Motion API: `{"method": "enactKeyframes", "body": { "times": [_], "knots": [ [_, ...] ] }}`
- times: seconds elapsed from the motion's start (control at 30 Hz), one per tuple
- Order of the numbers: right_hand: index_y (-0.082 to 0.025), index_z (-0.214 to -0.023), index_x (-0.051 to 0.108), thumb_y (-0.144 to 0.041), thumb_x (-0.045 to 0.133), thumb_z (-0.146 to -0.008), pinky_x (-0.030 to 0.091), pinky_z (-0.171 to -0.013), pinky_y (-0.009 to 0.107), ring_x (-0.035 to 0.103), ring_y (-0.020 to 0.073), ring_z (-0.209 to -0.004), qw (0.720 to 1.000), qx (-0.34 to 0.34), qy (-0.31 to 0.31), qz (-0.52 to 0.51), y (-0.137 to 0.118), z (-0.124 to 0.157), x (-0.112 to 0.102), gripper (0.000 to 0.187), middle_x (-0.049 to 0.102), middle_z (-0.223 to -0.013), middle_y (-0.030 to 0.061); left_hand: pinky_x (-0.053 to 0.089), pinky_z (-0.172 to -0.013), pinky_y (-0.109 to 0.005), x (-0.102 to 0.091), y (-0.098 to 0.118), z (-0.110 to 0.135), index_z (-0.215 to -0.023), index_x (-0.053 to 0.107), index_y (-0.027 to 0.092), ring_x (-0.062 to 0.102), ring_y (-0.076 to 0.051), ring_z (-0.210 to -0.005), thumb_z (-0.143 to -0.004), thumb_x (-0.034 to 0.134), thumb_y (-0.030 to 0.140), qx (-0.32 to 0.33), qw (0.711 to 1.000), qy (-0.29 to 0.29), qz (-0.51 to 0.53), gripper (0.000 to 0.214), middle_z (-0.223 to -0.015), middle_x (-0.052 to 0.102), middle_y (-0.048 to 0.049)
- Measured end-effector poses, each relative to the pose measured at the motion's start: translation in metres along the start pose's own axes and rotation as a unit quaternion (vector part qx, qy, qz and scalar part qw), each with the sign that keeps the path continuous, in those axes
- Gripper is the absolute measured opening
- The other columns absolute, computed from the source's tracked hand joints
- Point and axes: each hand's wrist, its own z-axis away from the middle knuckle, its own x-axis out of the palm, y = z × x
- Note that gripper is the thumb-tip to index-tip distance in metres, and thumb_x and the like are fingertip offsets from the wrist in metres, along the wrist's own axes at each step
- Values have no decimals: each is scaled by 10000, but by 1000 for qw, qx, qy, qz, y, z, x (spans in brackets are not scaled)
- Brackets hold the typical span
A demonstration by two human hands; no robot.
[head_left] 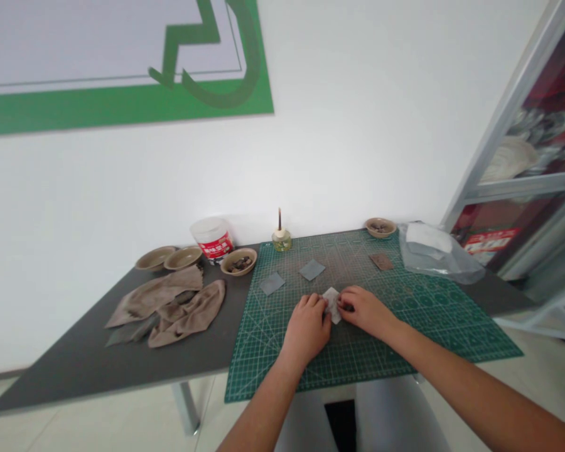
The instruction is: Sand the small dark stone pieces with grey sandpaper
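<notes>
Table [75,358], dark grey top, white wall [358,157] behind with a green-and-white sign [122,107]. Metal-framed shelf unit [513,125] at right, pale tile floor [75,427] below. Green cutting mat [433,326] covers the right part of the tabletop.

White folded piece [332,306] sits on the mat between the hands, material unclear. Left hand [305,329] is curled, fingers against its left side. Right hand [365,312] is nearly closed, fingertips pinching its right side, with a small dark bit [344,306] at the fingertips, too small to identify. Both hands have hold of the piece.

Ahead of the hands: two grey square sheets [292,270] and, further right, a brown square sheet [381,262], all flat on the mat. Small bottle with a brush [281,239] at the far edge of the mat; bowl of dark pieces [380,227] near the far right corner. Left of the mat: bowl of dark pieces [238,261], two more bowls [169,257], white tub with red label [211,238], crumpled brown cloths [186,311]. Clear plastic bag [433,251] lies far right.
</notes>
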Motion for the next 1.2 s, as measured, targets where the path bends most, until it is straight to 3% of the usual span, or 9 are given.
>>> {"method": "enactKeyframes", "body": {
  "times": [0.3, 0.4, 0.63, 0.83, 0.97, 1.07, 1.2],
  "knots": [
    [-192, -734, 626, -205, 618, -822, 453, -819, 314, 583, 189, -881, 999, -21, 3, -26, 5, 0, 0, 89, 643, -891, 47, 412, -913, -395, -1, 1, 1, -1041, 619, 213, 502, -242, -1018, -886, 480, 212, -10, 1000, 4, 9, 208, -1046, 584, -74],
    [-191, -793, 637, -191, 622, -807, 458, -834, 332, 588, 200, -907, 998, 12, 52, -31, 6, 0, 1, 22, 638, -901, 53, 415, -922, -398, -2, 1, 1, -1035, 625, 220, 506, -241, -1024, -895, 474, 232, -12, 1000, 4, 14, 206, -1067, 586, -74],
    [-204, -1011, 618, -187, 624, -792, 495, -774, 293, 612, 152, -796, 968, 100, 180, -143, 27, 17, -29, 219, 609, -946, 29, 389, -992, -416, 2, -1, 0, -1082, 617, 230, 495, -251, -1131, -910, 482, 344, -23, 999, 9, 23, 247, -1221, 549, -89],
    [-202, -1026, 648, -146, 605, -796, 482, -830, 343, 613, 182, -857, 978, 131, 132, -97, 47, 40, -39, 241, 639, -952, 41, 377, -980, -419, 0, -2, -6, -1125, 559, 212, 499, -269, -1134, -850, 568, 398, -34, 999, -9, 38, 332, -1194, 578, -101],
    [-201, -965, 663, -172, 586, -833, 482, -827, 333, 608, 176, -858, 974, 141, 148, -95, 51, 45, -35, 156, 634, -945, 41, 378, -926, -437, 1, 0, -14, -1182, 522, 262, 500, -306, -1134, -725, 701, 369, -96, 994, -20, 43, 502, -1185, 588, -90],
    [-196, -1010, 656, -168, 617, -813, 470, -855, 333, 602, 181, -898, 975, 141, 143, -96, 53, 46, -34, 203, 630, -987, 51, 416, -855, -399, 3, -2, -23, -1183, 508, 261, 551, -288, -1063, -665, 730, 284, -148, 983, -22, 104, 564, -1106, 603, -78],
    [-190, -994, 662, -134, 614, -806, 454, -862, 326, 592, 184, -907, 974, 151, 137, -102, 55, 46, -35, 203, 639, -948, 48, 472, -746, -317, -2, -7, -46, -1143, 500, 207, 613, -200, -843, -720, 651, 253, -142, 949, -25, 281, 452, -896, 615, -27]
  ]
}}
